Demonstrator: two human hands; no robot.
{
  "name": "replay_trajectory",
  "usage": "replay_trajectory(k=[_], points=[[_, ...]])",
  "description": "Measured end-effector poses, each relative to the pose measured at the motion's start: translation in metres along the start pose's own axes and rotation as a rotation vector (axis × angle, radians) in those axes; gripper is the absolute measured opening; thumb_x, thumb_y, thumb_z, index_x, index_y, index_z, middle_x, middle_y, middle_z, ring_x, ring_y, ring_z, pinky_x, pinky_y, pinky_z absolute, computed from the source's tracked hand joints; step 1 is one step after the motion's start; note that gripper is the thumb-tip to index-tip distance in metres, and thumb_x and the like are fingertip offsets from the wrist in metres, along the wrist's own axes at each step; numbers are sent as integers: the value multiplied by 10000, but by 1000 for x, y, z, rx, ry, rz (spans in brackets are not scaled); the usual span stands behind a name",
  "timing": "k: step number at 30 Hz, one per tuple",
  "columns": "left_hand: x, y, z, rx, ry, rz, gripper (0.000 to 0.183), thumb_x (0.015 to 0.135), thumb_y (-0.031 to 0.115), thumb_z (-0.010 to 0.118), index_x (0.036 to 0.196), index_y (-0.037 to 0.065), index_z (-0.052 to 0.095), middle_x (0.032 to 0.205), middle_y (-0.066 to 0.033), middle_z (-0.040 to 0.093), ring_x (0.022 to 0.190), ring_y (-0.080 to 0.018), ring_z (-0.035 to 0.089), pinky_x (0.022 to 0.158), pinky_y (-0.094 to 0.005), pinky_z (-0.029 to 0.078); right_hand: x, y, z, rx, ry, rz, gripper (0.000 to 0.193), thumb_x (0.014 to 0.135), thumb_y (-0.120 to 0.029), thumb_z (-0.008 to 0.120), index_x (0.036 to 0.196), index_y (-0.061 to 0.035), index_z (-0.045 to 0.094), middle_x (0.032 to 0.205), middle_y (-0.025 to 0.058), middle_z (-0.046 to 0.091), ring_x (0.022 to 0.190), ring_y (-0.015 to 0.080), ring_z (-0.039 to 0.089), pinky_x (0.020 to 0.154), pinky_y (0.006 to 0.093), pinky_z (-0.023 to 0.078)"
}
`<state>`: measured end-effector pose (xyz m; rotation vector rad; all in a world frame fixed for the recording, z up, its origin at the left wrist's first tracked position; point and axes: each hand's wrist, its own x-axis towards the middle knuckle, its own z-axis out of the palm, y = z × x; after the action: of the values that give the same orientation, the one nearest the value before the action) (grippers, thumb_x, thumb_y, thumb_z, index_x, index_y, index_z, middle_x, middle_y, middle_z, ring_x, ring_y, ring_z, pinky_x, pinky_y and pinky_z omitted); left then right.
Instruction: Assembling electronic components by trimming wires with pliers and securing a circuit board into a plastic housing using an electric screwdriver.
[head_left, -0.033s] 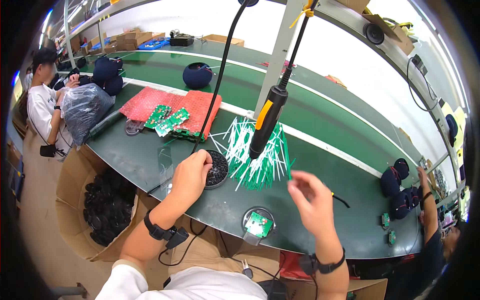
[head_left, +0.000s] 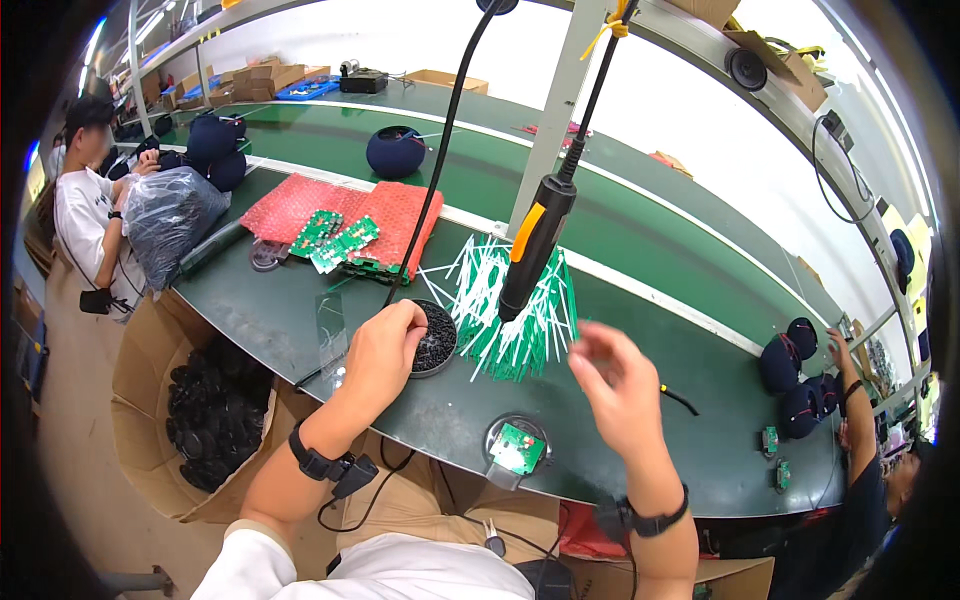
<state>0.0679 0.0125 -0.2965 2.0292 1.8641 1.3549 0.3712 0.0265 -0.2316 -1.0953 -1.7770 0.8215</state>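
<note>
My left hand (head_left: 382, 350) is closed in a pinch over the left rim of a round dish of small black parts (head_left: 435, 343), perhaps screws. Whatever its fingertips hold is hidden. My right hand (head_left: 618, 385) hovers by the right edge of a pile of thin white and green strips (head_left: 490, 320). Its thumb and fingers are curved but apart, and nothing shows between them. Between my forearms, near the table edge, a small green circuit board (head_left: 518, 448) lies on a round clear-and-black part (head_left: 545, 440). A black-and-orange electric screwdriver (head_left: 535, 245) hangs upright above the strips.
Behind the dish, more circuit boards (head_left: 345, 243) rest on red bubble wrap (head_left: 405, 215). A carton (head_left: 150, 455) of black discs stands left below the table. Dark blue round items (head_left: 780, 365) sit at right, near another person's arm (head_left: 855, 400). A second person (head_left: 90, 220) works at left.
My right hand has shifted slightly up and left, closer to the strips. The other person's hand at right has moved a little left and up. My left hand stays in place.
</note>
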Motion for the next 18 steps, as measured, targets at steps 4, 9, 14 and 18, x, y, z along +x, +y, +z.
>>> replay_trajectory(k=[4, 9, 14, 18], points=[[-3, 8, -5, -190, -18, -60, 107, 877, 7, 744, 947, 2, 663, 876, -157, 712, 796, -336, 713, 711, -393, 554, 61, -2, 47, 88, 88, -200, 577, 938, -33, 737, 1470, 9, 520, 1216, 137, 711, 1130, 204, 688, 981, 352, 557], [-25, 20, -17, -341, -78, -167, 82, 890, 11, 764, 959, -11, 726, 885, -122, 747, 708, -181, 730, 651, -308, 563, 72, -12, 57, 499, -182, -38, 542, 910, -26, 766, 1404, -1, 545, 1254, 121, 694, 1143, 195, 682, 1010, 372, 551], [-53, 37, -10, -599, -341, -252, 103, 915, -2, 732, 1016, -21, 742, 890, -98, 753, 709, -132, 719, 653, -277, 566, 46, -35, 42, 590, -311, -71, 331, 857, -18, 757, 1137, -9, 581, 994, 78, 682, 937, 166, 687, 804, 323, 565], [-62, 48, 7, -605, -380, -171, 115, 896, 20, 764, 1007, -3, 746, 900, -85, 747, 774, -137, 723, 686, -280, 556, 21, -51, 39, 616, -206, 49, 299, 876, -50, 706, 1126, -19, 545, 762, 77, 601, 593, 172, 604, 568, 326, 507]])
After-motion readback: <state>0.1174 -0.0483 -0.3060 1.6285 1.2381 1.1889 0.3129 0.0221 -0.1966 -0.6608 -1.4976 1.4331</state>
